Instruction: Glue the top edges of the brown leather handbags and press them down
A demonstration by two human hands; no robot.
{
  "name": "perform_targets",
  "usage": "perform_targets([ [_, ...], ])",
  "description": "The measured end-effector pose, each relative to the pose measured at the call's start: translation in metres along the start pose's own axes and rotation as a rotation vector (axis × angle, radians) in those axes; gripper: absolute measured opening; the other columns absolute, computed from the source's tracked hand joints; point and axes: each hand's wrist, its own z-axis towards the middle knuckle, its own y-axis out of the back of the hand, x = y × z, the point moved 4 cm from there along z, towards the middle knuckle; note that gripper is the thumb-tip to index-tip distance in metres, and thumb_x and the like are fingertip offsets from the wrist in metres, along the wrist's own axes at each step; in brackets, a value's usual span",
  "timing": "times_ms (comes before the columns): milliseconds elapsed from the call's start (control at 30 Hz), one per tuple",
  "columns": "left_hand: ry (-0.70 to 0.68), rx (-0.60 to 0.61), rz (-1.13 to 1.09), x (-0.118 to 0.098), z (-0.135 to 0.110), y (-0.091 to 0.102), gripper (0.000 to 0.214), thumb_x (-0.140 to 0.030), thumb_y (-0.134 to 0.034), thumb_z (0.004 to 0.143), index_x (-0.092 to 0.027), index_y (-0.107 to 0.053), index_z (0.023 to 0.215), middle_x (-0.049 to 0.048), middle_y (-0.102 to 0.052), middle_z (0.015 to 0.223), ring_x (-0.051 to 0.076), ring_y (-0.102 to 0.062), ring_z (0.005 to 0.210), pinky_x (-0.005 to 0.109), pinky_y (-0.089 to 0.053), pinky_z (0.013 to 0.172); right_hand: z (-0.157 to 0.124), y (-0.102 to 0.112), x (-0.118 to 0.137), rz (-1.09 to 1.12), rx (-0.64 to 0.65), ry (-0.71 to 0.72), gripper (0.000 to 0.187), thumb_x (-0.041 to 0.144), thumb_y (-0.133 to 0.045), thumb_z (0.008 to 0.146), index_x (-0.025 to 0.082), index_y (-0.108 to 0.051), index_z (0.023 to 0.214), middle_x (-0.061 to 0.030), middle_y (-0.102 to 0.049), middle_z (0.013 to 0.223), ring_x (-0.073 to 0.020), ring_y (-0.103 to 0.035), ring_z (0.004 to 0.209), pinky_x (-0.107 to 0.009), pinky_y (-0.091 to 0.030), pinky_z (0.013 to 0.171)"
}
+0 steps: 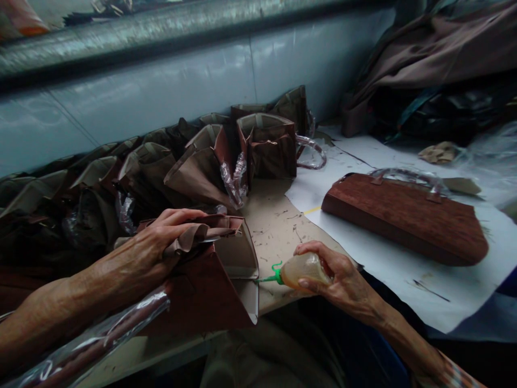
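A brown handbag (194, 293) lies on its side at the front of the table, its open edge facing right and showing a pale inside. My left hand (167, 237) is closed on the bag's folded lining (188, 241) at the top. In my right hand (333, 269) is a squeeze bottle of amber liquid (305, 270), with fingers wrapped round it. Its green nozzle (269, 278) points left, the tip at the bag's open edge; whether it touches cannot be made out. A plastic-wrapped handle (117, 328) hangs from the bag toward the lower left.
Several open brown bags (269, 148) stand in rows along the wall at the back and left. Another brown bag (407, 218) lies on white paper (428, 291) at the right. Brown cloth (444, 54) is heaped behind it. Dark scraps dot the tabletop (278, 215).
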Motion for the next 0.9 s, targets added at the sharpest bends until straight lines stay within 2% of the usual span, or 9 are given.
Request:
perform_targets([
  [200,0.014,-0.010,-0.033,0.002,-0.002,0.001,0.040,-0.033,-0.045,0.097,-0.034,-0.070,0.127,-0.0003,-0.058,0.149,0.027,-0.053,0.135,0.034,-0.046,0.114,-0.004,0.001,0.000,0.010,0.041,0.015,0.049,0.063,-0.075,0.085,0.022,-0.068,0.112,-0.0085,-0.074,0.104,-0.0235,-0.069,0.080,-0.033,-0.054,0.063],
  [333,0.021,-0.004,-0.047,-0.002,-0.003,0.000,0.040,-0.037,-0.046,0.099,-0.035,-0.071,0.130,0.0008,-0.060,0.147,0.028,-0.054,0.134,0.036,-0.046,0.115,-0.009,0.000,0.003,0.021,0.065,0.016,0.050,0.064,-0.075,0.086,0.021,-0.069,0.111,-0.0095,-0.074,0.106,-0.0262,-0.071,0.087,-0.036,-0.057,0.071],
  [467,0.034,-0.017,-0.059,-0.002,-0.007,0.002,0.043,-0.036,-0.042,0.100,-0.040,-0.068,0.134,-0.0055,-0.057,0.149,0.026,-0.053,0.136,0.034,-0.044,0.116,-0.015,-0.002,0.006,0.088,0.123,-0.016,0.052,0.067,-0.075,0.085,0.022,-0.069,0.110,-0.0080,-0.074,0.104,-0.0234,-0.070,0.081,-0.031,-0.057,0.064],
  [567,0.024,0.061,-0.067,0.002,-0.012,0.003,0.046,-0.036,-0.043,0.100,-0.043,-0.063,0.140,-0.0064,-0.051,0.157,0.027,-0.050,0.142,0.035,-0.045,0.118,-0.017,-0.002,0.008,0.116,0.139,-0.025,0.050,0.065,-0.076,0.085,0.022,-0.069,0.110,-0.0066,-0.074,0.101,-0.0206,-0.069,0.078,-0.028,-0.056,0.063],
  [700,-0.036,0.129,-0.063,0.003,-0.019,0.005,0.046,-0.041,-0.043,0.101,-0.046,-0.059,0.144,-0.0062,-0.048,0.160,0.029,-0.047,0.146,0.039,-0.048,0.117,-0.014,-0.002,0.004,0.091,0.098,-0.012,0.050,0.065,-0.077,0.085,0.022,-0.069,0.109,-0.0065,-0.074,0.101,-0.0194,-0.067,0.077,-0.028,-0.054,0.063],
  [800,0.006,0.072,-0.071,0.002,-0.024,0.004,0.042,-0.044,-0.045,0.103,-0.046,-0.062,0.141,-0.0041,-0.050,0.158,0.029,-0.048,0.145,0.040,-0.048,0.117,-0.009,-0.002,-0.002,0.051,0.029,0.001,0.052,0.067,-0.075,0.084,0.022,-0.069,0.108,-0.0072,-0.073,0.100,-0.0212,-0.067,0.078,-0.030,-0.053,0.062],
  [900,-0.011,0.016,-0.087,-0.003,-0.028,0.001,0.038,-0.046,-0.046,0.104,-0.045,-0.066,0.136,-0.0026,-0.054,0.154,0.028,-0.050,0.142,0.038,-0.050,0.115,-0.006,-0.002,-0.007,0.042,-0.006,0.000,0.053,0.068,-0.073,0.085,0.021,-0.067,0.109,-0.0075,-0.073,0.097,-0.0223,-0.067,0.078,-0.032,-0.053,0.062],
])
